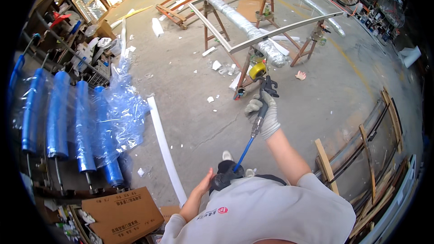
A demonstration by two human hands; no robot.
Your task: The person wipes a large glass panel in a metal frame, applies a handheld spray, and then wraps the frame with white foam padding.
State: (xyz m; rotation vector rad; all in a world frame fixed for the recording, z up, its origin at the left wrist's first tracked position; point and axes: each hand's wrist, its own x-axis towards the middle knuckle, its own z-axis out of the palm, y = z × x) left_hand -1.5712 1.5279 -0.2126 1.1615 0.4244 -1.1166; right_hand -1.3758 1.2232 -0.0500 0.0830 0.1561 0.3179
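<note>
Out in front, my right hand [263,109], in a pale knit glove, is closed around the grey body of a black-headed air tool [261,119]. A blue air hose [244,154] runs from its metal coupling back to my waist. My left hand [207,181] is low at my waist, beside a dark shape where the hose disappears; its fingers cannot be made out. Just past the tool's head is a yellow roll [257,70], next to a trestle leg. A light metal frame [285,29] and a long foil-wrapped tube [235,18] rest on trestles [307,50].
Blue film-wrapped rollers [58,113] and loose clear plastic [129,108] line the left. A white strip [165,149] lies beside my feet. A cardboard box [122,214] sits lower left. Wooden strips [325,165] lean at the right. White scraps [217,65] litter the concrete floor.
</note>
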